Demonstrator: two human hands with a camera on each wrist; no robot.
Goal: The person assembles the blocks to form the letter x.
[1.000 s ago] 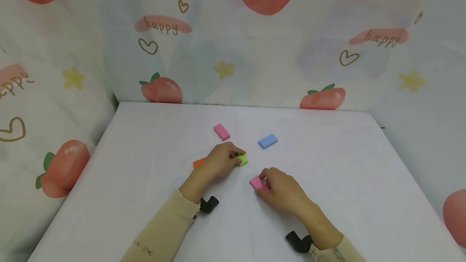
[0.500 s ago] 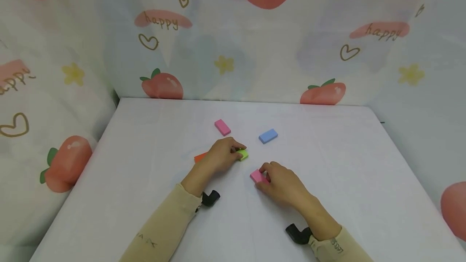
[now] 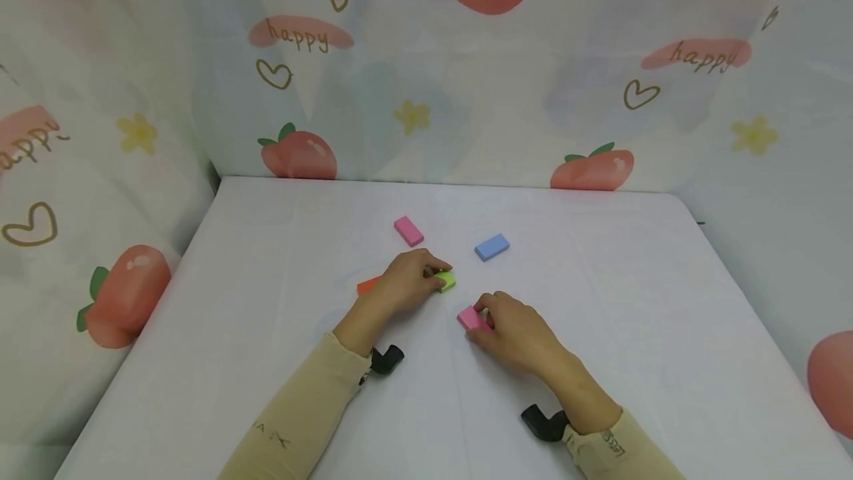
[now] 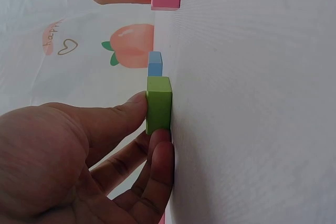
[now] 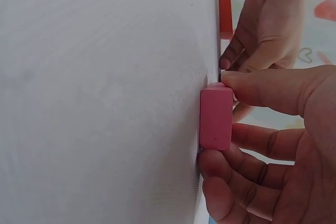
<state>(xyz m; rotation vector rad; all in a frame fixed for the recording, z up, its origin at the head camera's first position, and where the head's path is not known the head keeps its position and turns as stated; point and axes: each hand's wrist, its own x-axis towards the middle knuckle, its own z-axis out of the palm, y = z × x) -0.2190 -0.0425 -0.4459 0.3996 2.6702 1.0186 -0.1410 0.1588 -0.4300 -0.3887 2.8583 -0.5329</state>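
My left hand (image 3: 406, 286) pinches a green block (image 3: 446, 281) that lies on the white table (image 3: 266, 302); the left wrist view shows thumb and fingers on the green block (image 4: 158, 104). Just right of it, my right hand (image 3: 513, 326) pinches a pink block (image 3: 470, 318) between thumb and fingers, the pink block (image 5: 216, 116) resting on the table. An orange block (image 3: 367, 286) pokes out from behind the left hand.
A second pink block (image 3: 408, 230) and a blue block (image 3: 492, 247) lie farther back on the table. Printed cloth walls (image 3: 426, 95) close in the back and both sides. Black wrist mounts (image 3: 385, 358) sit at each sleeve.
Both hands have stayed on their blocks; the view has shifted slightly, and the blocks have hardly moved.
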